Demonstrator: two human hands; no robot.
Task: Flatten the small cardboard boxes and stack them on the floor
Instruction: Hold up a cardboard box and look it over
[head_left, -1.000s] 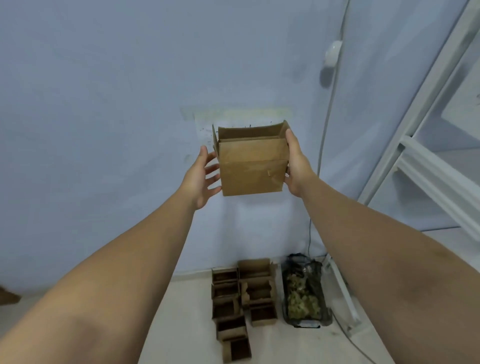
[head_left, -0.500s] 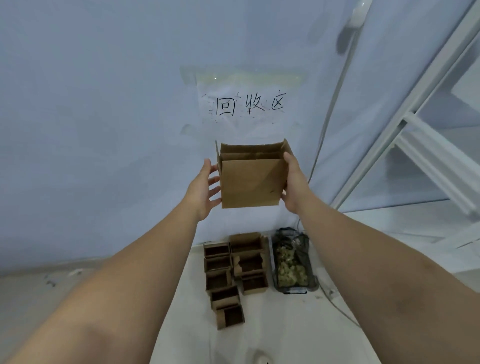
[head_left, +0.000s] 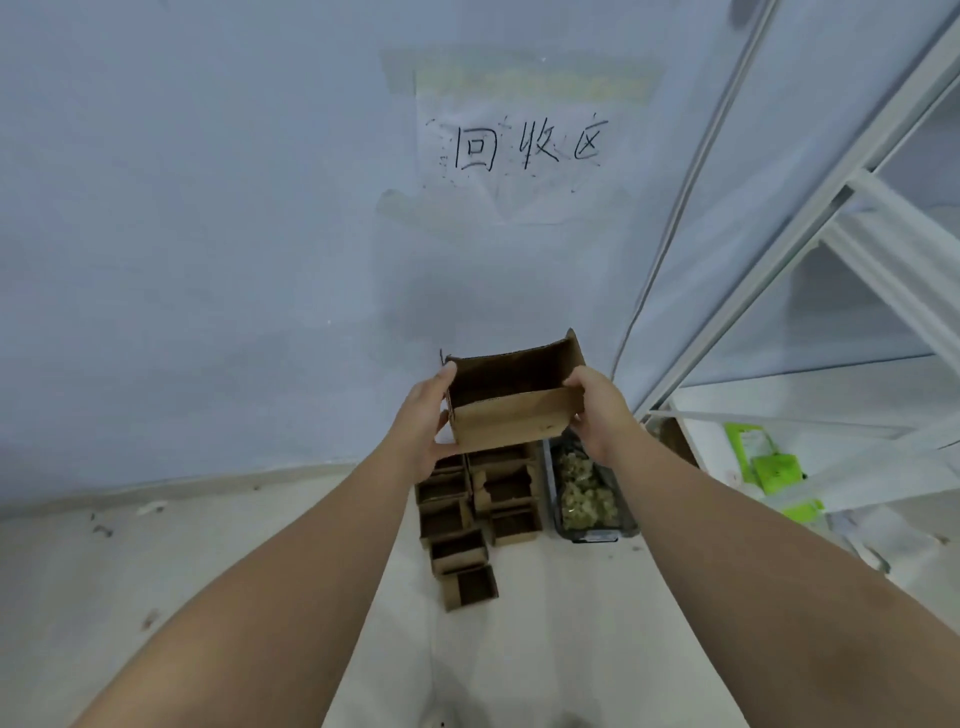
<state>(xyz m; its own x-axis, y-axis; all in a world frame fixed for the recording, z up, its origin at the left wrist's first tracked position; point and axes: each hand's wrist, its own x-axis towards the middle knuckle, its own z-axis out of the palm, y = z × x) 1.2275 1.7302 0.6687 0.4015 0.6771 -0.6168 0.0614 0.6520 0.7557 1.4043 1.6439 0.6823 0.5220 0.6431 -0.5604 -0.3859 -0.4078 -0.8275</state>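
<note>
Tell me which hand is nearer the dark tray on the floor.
Right. The right hand grips the box end over the tray; the left hand grips the opposite end.

Brown cardboard box (head_left: 511, 422) — pale blue wall (head_left: 208, 260), white sheet (head_left: 519, 197) with black handwriting, green packets (head_left: 775, 467)

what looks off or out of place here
The small brown cardboard boxes on the floor are all open, not flattened, in two ragged rows; the nearest one sits askew. The held cardboard box is open too. A dark plastic tray of greenish clumps stands beside them, and dark specks litter the floor at the left.
</note>
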